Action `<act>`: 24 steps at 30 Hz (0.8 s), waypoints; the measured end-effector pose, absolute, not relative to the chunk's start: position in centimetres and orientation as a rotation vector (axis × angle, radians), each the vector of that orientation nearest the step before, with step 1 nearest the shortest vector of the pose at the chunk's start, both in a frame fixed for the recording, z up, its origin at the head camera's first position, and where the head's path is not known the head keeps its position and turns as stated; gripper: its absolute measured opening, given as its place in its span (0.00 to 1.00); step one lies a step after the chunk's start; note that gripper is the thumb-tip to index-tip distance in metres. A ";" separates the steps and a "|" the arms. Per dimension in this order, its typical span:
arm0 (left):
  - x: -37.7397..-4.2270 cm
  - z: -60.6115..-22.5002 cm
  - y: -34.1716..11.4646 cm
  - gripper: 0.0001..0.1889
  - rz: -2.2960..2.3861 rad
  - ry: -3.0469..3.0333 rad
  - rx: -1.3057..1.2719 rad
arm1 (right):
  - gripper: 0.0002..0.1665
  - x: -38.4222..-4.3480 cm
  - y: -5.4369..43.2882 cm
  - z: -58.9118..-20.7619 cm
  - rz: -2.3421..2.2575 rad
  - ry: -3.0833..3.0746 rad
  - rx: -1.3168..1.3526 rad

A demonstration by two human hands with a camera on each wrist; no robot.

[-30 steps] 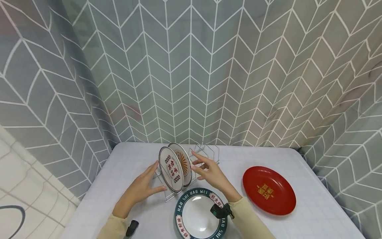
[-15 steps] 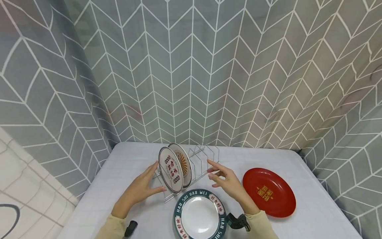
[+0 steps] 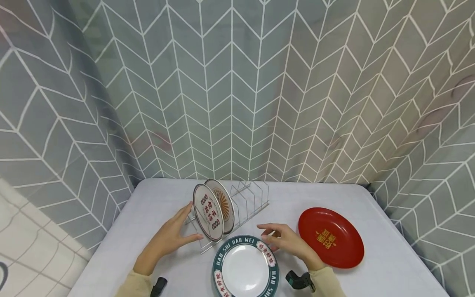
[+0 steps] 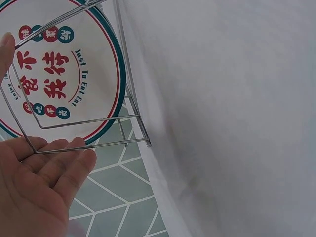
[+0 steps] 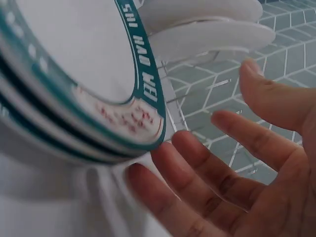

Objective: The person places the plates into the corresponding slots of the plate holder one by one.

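Observation:
Two white plates with printed lettering stand on edge in a wire dish rack (image 3: 237, 225). They are the front plate (image 3: 208, 212) and the rear plate (image 3: 222, 202). My left hand (image 3: 167, 237) spans the rack's left end, its spread fingers touching the wires; the left wrist view shows the thumb (image 4: 5, 52) by the upper wire. Near the front lies a teal-rimmed plate (image 3: 245, 270). My right hand (image 3: 287, 241) is at its right edge, holding nothing, and in the right wrist view its fingertips (image 5: 170, 163) are close to the rim. Actual contact is hard to tell.
A red oval plate (image 3: 330, 237) with gold lettering lies at the right on the white tablecloth (image 3: 285, 198). Bare wire slots (image 3: 252, 200) stand to the right of the upright plates. A patterned grey curtain (image 3: 237, 90) hangs behind and at the sides.
My right hand has drawn away from the rear plate, moving right and toward me, down to the teal-rimmed plate's edge. The left hand has stayed at the rack.

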State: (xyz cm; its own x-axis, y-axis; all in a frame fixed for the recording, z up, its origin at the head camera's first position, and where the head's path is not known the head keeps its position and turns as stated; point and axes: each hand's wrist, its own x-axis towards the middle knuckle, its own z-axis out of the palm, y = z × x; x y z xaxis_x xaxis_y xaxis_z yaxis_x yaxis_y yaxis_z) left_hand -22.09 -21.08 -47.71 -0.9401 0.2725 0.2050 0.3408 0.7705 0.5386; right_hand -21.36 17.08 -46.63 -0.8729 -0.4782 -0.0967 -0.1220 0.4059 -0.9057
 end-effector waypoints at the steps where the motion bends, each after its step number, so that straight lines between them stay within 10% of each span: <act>1: -22.1 -47.7 -21.1 0.58 -0.898 -2.846 -0.492 | 0.27 -21.4 17.2 -46.6 -1.442 2.325 -0.521; 24: -21.9 -47.5 -21.0 0.56 -0.853 -2.818 -0.515 | 0.40 -22.0 18.8 -48.8 -1.291 2.028 -0.606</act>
State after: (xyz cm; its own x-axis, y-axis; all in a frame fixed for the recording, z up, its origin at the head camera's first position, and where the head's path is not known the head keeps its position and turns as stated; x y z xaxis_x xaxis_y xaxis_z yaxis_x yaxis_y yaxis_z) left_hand -21.93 -21.02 -47.54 -0.9295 0.2795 0.2408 0.3661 0.7791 0.5089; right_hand -21.99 18.78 -48.81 -0.6815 -0.6780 -0.2754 -0.0374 0.4081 -0.9122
